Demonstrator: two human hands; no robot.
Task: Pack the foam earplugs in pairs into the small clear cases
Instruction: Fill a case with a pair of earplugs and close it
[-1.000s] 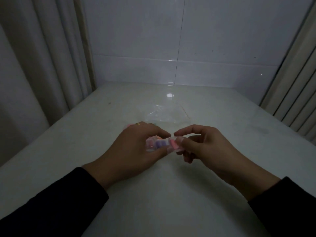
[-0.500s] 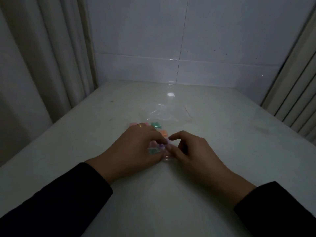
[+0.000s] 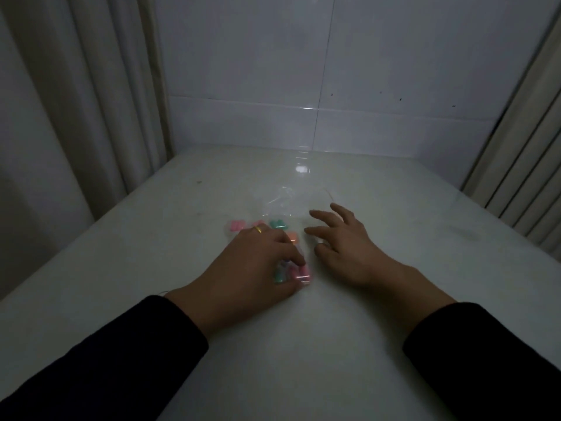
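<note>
Case (image 3: pixel 293 273) of rounded, pastel foam earplugs (image 3: pixel 278 223)

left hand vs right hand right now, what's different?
The left hand rests low on the table, fingers curled round a clear case of coloured earplugs; the right hand holds nothing. The left hand's fingers are bent; the right hand's are spread and straight. The left hand wears a gold ring; none shows on the right hand. Both have dark sleeves.

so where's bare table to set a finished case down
Bare table runs right of the right hand, and left of the left hand. It is crowded between and beyond the hands: coloured earplugs and a clear bag.
</note>
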